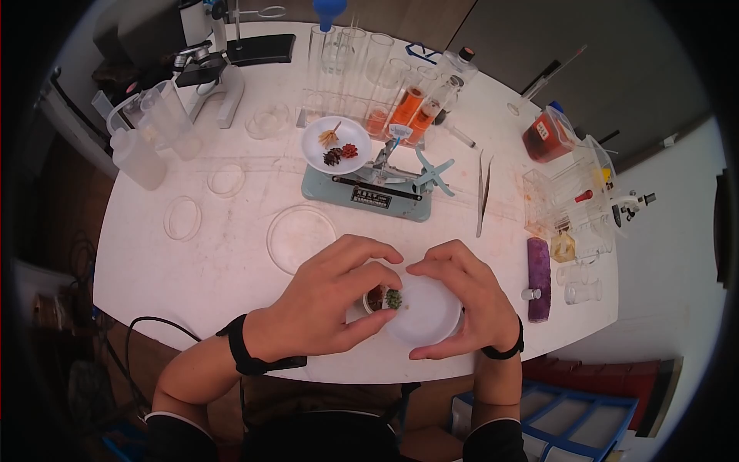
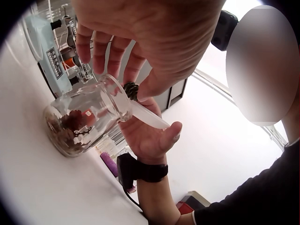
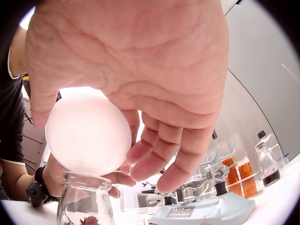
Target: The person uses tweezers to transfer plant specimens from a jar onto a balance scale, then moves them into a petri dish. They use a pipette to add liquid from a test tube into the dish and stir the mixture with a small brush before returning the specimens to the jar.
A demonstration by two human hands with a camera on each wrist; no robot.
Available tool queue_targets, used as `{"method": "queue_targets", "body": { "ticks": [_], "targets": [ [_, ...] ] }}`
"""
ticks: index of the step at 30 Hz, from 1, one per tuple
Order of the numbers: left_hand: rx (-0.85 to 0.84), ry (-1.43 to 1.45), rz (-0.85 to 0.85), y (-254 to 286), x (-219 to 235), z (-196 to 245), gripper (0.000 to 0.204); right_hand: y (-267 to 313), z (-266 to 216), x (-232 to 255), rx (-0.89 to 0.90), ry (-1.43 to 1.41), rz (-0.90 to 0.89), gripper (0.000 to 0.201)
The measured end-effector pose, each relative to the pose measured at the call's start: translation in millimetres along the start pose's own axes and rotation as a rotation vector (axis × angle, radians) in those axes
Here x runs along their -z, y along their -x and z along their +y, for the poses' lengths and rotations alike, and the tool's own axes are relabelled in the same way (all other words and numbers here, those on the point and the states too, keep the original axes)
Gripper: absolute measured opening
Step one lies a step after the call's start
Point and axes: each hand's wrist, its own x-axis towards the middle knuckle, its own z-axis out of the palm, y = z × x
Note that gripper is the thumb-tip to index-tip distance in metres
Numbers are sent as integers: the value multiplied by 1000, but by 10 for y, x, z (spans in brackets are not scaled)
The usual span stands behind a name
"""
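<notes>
My left hand [image 1: 327, 289] pinches a small green rosette-shaped plant piece [image 1: 393, 299] between thumb and fingers, right at the rim of a white shallow dish [image 1: 425, 314]. With thumb and fingers spread around its edge, my right hand [image 1: 481, 296] holds that dish tilted. The dish's lower edge is at the mouth of a clear glass jar [image 2: 96, 105]. Upright on the table, the jar contains dark red dried flower-like pieces [image 2: 75, 122] at its bottom. In the head view the left hand covers much of the jar.
Behind the hands stands a blue-green balance [image 1: 366, 192], its white pan [image 1: 319, 142] bearing several dried pieces. Tall glass cylinders [image 1: 350, 69], some with orange liquid, are further back. Glass dishes [image 1: 300, 239] lie to the left; tweezers [image 1: 483, 196] and a purple roll [image 1: 539, 269] lie right.
</notes>
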Motion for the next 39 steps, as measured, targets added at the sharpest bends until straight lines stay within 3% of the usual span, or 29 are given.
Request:
{"method": "queue_targets", "body": {
  "ticks": [17, 31, 39],
  "targets": [
    [-4, 13, 21, -9, 17, -3, 28, 64, 68, 168, -32, 40, 76, 82],
    [134, 59, 288, -61, 121, -90, 16, 135, 292, 168, -4, -42, 170, 76],
    [119, -225, 358, -295, 325, -51, 17, 197, 416, 214, 17, -22, 252, 71]
  ]
}}
